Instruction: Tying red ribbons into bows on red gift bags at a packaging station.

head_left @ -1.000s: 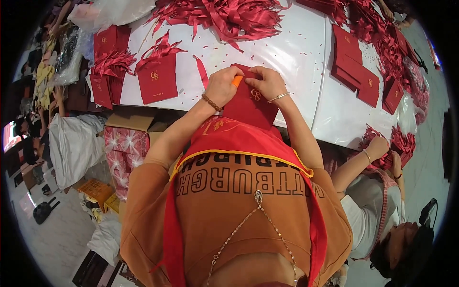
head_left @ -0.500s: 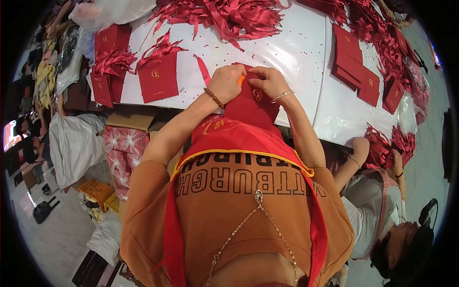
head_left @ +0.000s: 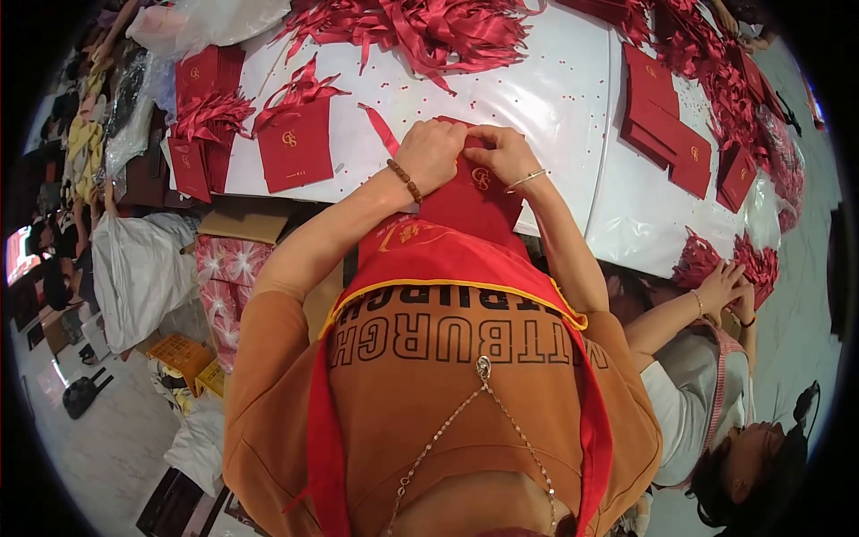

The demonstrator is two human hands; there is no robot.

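Note:
A flat red paper gift bag (head_left: 474,204) with a gold emblem lies at the table's near edge, close to my body. My left hand (head_left: 431,152) is closed at its upper edge, around something mostly hidden; only a sliver of orange shows by the fingers. My right hand (head_left: 501,154) pinches the same edge with thumb and fingers, almost touching the left. A loose red ribbon (head_left: 380,130) runs out beside my left hand.
Ribbon-handled red bags (head_left: 295,148) lie at left, and a big heap of red ribbons (head_left: 429,36) at the far side. More red bags (head_left: 658,116) are stacked at right. Tiny red dots dot the white table (head_left: 564,170). A co-worker's hand (head_left: 720,288) rests on ribbons.
My left hand has shifted slightly right toward my right hand, hiding most of the orange piece that showed before. At right, the co-worker's hand has moved right onto the ribbons.

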